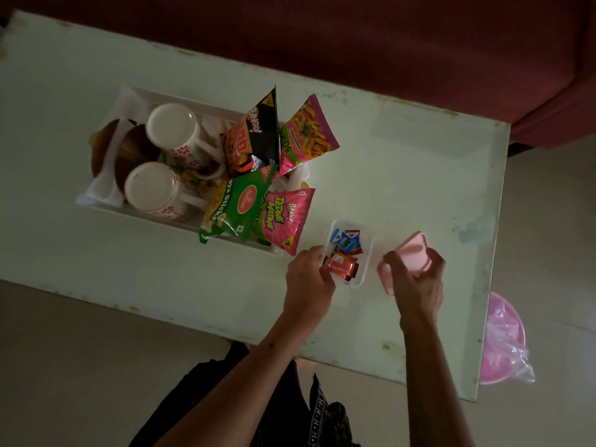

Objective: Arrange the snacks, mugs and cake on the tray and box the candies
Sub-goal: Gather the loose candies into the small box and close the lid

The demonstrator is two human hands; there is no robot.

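I see my left hand pinching the candy box rim (dim light, probably); right hand beside it grips the pink lid.

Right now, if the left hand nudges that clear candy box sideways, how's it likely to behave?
The candy box is small, thin clear plastic holding a few wrapped candies, so probably light and quick to slide on the smooth table. Its lid is off, in the right hand, so a tip could spill them. The left hand at its edge could steady it.
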